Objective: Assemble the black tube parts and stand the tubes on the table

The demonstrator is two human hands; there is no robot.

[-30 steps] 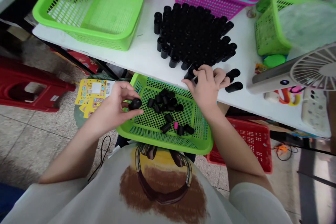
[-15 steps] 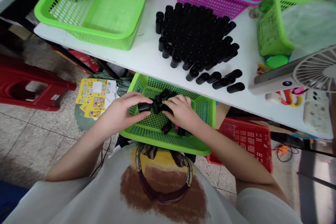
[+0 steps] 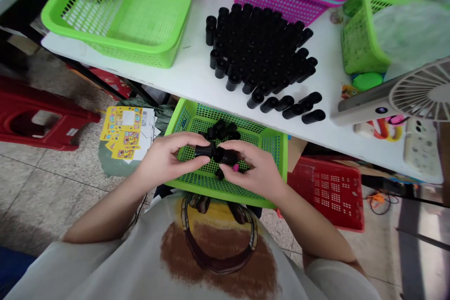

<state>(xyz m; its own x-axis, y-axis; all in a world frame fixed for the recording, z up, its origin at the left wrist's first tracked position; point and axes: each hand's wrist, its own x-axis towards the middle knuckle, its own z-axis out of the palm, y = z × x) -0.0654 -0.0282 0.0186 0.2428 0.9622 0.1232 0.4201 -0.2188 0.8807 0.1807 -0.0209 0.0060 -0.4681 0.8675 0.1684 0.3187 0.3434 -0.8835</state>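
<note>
- Narrow grip, both hands: L hand [image 3: 167, 161] pinches black tube [image 3: 205, 151], R hand [image 3: 255, 168] pinches 2nd black piece [image 3: 229, 156], ends touching
- Long axis approx. horiz., L to R across body, over green mesh basket [image 3: 225, 119]
- In basket: loose black tubes [image 3: 220, 129], small pink piece [image 3: 235, 167]
- Beyond basket, on white table [image 3: 190, 70]: upright black tubes [image 3: 253, 51] packed in block, some tubes lying on sides [image 3: 312, 116]

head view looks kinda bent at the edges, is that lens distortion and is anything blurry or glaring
Head view: yes, wide-angle distortion bows the edge of the white table; the light is soft and even, with only a faint sheen on the black plastic tubes; the left hand and right hand show no clear motion blur.
</note>
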